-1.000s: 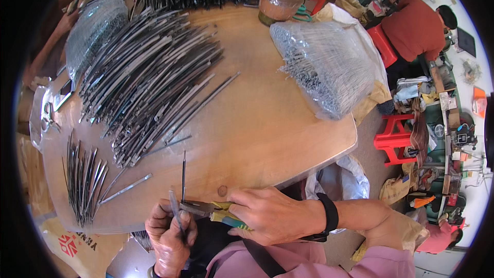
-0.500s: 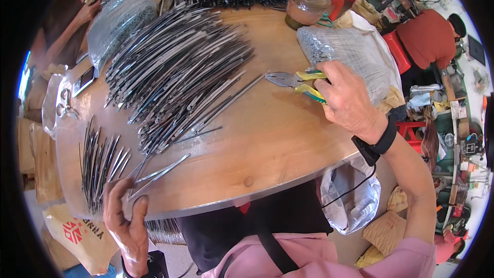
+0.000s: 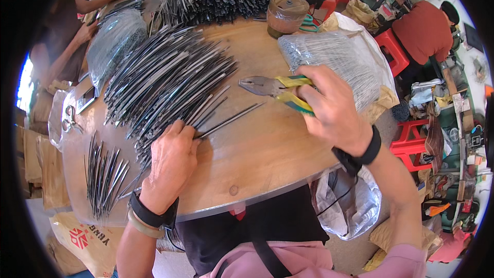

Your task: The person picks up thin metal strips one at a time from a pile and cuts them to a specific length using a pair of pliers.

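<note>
- Strips (image 3: 170,74): dark pile, left of centre.
- Pliers (image 3: 261,86): centre, over table (image 3: 252,159).
- Right hand (image 3: 334,110): right of centre, wraps pliers' handles.
- Left hand (image 3: 174,157): lower left of centre, fingers curl at strip ends; grip unclear.

A workshop: thin dark strips (image 3: 170,80) lie heaped on a wooden counter (image 3: 247,159), with pliers (image 3: 261,86) held over it and a co-worker (image 3: 423,32) beside a red stool (image 3: 393,54). The clutter (image 3: 455,134) at far right is probably tools, though too small for certainty.
</note>
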Motion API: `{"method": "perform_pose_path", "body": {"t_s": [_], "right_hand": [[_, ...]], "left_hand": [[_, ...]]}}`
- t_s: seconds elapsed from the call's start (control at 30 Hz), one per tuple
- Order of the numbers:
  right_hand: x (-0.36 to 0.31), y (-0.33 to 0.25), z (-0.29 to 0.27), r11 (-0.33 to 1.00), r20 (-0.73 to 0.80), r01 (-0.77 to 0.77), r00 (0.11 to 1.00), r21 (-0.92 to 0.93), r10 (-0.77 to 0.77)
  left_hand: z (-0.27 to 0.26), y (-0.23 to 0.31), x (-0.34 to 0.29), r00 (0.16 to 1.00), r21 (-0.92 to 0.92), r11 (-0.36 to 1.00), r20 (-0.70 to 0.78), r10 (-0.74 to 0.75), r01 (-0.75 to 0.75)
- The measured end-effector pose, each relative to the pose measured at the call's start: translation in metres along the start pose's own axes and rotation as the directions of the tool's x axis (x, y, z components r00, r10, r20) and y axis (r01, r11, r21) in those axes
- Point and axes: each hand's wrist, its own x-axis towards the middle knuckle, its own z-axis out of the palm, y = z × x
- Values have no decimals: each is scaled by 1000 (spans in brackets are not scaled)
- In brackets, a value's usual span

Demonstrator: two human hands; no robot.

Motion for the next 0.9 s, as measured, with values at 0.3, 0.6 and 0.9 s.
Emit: {"method": "perform_pose_path", "body": {"t_s": [0.3, 0.6, 0.9], "right_hand": [[-1, -74, -39, 503, -225, -199, 717, 841, 660], [-55, -90, -49, 637, 59, -627, 732, 448, 679], [-62, -103, -53, 145, 168, -523, 505, 840, 846]], "left_hand": [[-2, 7, -3, 990, -8, 995, -96, 99, -100], [-3, -3, 4, 994, 4, 995, 26, 102, -102], [-2, 0, 6, 986, -86, 982, -50, 162, -166]]}}
